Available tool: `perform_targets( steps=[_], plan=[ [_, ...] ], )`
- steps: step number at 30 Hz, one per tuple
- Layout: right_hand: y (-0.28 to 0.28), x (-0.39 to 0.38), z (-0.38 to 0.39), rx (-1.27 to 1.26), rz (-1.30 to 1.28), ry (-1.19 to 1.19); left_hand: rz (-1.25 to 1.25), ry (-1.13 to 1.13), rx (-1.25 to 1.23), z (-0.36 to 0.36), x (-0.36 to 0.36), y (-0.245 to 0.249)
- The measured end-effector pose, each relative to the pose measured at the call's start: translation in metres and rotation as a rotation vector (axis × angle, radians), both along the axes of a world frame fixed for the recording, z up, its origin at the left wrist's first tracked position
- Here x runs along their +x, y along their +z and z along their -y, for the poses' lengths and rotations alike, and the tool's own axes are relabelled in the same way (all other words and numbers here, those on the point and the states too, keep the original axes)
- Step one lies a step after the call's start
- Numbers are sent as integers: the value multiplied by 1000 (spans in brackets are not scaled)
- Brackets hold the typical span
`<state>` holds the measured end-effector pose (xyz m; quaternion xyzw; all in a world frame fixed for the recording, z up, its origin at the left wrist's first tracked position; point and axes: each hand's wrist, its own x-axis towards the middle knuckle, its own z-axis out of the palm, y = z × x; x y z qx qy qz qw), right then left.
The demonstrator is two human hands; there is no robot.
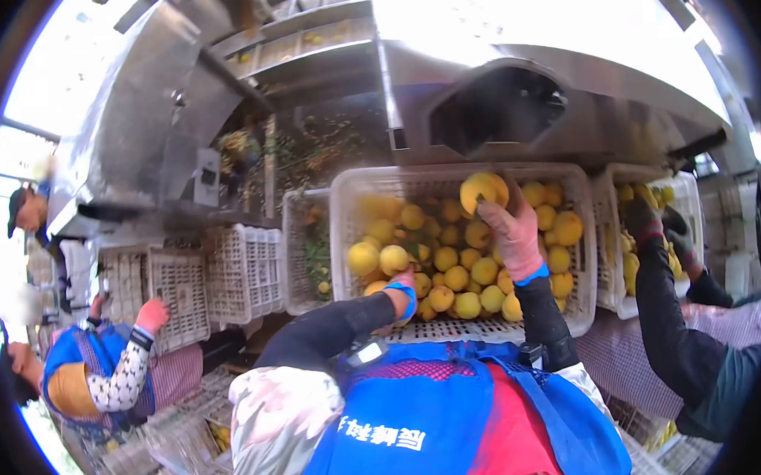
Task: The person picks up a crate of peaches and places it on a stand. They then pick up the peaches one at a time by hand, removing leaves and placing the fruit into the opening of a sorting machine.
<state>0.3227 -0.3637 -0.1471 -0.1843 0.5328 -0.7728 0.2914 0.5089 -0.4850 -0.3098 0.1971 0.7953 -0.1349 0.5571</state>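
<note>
A white plastic crate (581,247) in front of me holds many round yellow fruits (455,278). My right hand (518,235), in a pinkish glove with a blue cuff, is raised over the crate's right half. Its fingers are closed around a round yellow fruit (481,192) with a dark stem spot; a second fruit may be behind it. Low at the near left side of the crate is my left hand (405,289), also with a blue cuff. It lies among the fruits, beside a yellow fruit (393,260). Its fingers are mostly hidden, so its grip does not show.
A metal machine with a dark opening (511,104) rises behind the crate. To the left, a narrower crate (295,271) holds leaves and fruit. Another person's gloved hands reach into a right-hand crate (690,198). A person (106,360) at left stands by stacked white crates (244,269).
</note>
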Motion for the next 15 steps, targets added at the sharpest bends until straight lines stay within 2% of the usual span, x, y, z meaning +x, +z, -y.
perform_targets(
  steps=[2,4,5,8,9,12,15],
  plan=[
    [18,-6,-5,-42,-61,-38,-1,-14,-7,13,-3,27],
    [22,-6,1,-162,-52,-121,-30,-15,12,20,-17,90],
    [24,-6,4,-226,-46,-152,-44,-7,17,21,-20,105],
    [27,-6,24,-219,-117,-210,-181,61,11,27,-1,83],
    [22,-12,29,79,-360,-289,-216,43,28,23,-2,96],
    [23,-13,42,680,-900,-379,-225,120,94,27,4,106],
    [9,-14,49,597,-954,-527,-367,338,209,41,11,101]
  ],
)
